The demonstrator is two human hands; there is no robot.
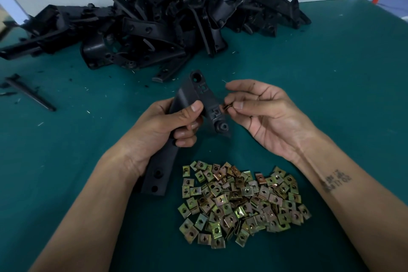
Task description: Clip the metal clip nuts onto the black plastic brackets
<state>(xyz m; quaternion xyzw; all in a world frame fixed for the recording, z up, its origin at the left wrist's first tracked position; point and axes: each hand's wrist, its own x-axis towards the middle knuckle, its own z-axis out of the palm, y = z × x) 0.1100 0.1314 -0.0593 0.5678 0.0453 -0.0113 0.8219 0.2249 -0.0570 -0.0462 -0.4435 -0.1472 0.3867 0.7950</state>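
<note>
Clip nut [227, 107], brass-toned, pinched between thumb and forefinger of the right hand [262, 115], its open end touching the edge of the black plastic bracket [194, 97]; bracket gripped around its middle by the left hand [170, 126], fingers curled, held above the green table [331, 73]; loose clip nuts [240, 203] heaped near, below both hands; pile of brackets [154, 26] at the far edge.
</note>
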